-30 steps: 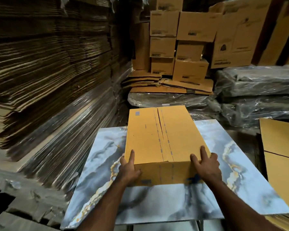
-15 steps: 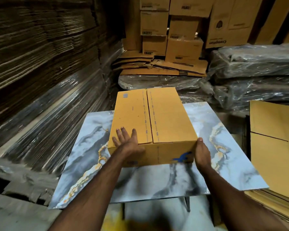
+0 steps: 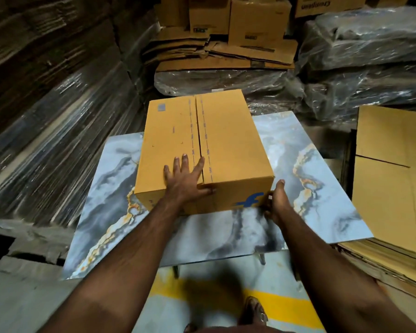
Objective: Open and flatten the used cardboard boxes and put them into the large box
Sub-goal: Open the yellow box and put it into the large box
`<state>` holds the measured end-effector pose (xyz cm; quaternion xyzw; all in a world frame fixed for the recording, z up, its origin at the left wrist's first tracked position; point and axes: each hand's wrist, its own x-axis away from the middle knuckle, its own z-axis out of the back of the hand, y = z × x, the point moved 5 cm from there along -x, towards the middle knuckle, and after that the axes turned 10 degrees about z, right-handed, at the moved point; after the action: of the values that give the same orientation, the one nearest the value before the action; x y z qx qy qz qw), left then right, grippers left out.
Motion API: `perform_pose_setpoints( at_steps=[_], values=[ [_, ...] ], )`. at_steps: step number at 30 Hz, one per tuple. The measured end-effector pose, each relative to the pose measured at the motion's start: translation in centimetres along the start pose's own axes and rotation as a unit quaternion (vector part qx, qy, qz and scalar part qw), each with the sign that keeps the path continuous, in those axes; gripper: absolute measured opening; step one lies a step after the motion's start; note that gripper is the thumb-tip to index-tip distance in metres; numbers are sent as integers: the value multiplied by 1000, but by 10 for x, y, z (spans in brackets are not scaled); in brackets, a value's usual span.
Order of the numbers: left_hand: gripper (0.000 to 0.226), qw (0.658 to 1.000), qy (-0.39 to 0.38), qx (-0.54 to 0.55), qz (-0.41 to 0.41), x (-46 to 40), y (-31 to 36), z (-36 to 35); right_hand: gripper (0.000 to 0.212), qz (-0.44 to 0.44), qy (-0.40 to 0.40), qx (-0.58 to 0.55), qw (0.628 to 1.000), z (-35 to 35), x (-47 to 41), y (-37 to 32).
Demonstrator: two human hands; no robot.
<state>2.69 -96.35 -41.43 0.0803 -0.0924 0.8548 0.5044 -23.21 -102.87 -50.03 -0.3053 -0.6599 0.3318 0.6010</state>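
Closed cardboard box (image 3: 202, 150) at centre of marbled table (image 3: 322, 212), flaps meeting along top seam. Left hand (image 3: 185, 183) flat on lid at 6 o'clock, fingers spread. Right hand (image 3: 275, 203) pressed against near corner at 4 o'clock, fingers loosely curled, nothing clamped.

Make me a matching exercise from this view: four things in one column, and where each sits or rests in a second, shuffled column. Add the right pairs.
Things
1. left hand
2. right hand
3. closed box
4. flattened sheets

Places
A. stacked at the right, beside the marble-patterned tabletop
B. standing on the marble-patterned tabletop
C. flat on the box's top, near the centre seam
D. at the box's near right corner

Pairs: 1-C, 2-D, 3-B, 4-A
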Motion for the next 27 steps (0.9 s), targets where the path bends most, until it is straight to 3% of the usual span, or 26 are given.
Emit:
perform_pose_setpoints(
  at_steps=[2, 8, 12, 14, 19, 23, 25, 27],
  values=[
    [106, 1000, 15, 5, -5, 4, -3, 0, 60, -21, 16, -24, 999, -2, 9, -7],
    [98, 990, 76, 118, -26, 10, -38, 15, 83, -13, -29, -173, 984, -13, 11, -15],
    [115, 949, 102, 298, -12, 11, -59, 36, 95, 50, -116, -256, 958, -43, 25, -63],
    [111, 917, 131, 378, -12, 13, -67, 48, 94, 96, -174, -264, 944, -64, 42, -97],
    [85, 807, 178, 563, -22, 21, -89, 82, 69, 258, -258, -137, 921, -113, 94, -173],
    [71, 652, 129, 746, 39, 13, -99, 70, 60, 359, -342, 15, 869, -164, 147, -207],
    [71, 588, 91, 800, 77, 2, -100, 47, 65, 429, -303, 172, 833, -183, 164, -212],
    [80, 519, 63, 848, 86, -3, -94, 31, 62, 520, -262, 275, 765, -193, 176, -211]
  ],
)
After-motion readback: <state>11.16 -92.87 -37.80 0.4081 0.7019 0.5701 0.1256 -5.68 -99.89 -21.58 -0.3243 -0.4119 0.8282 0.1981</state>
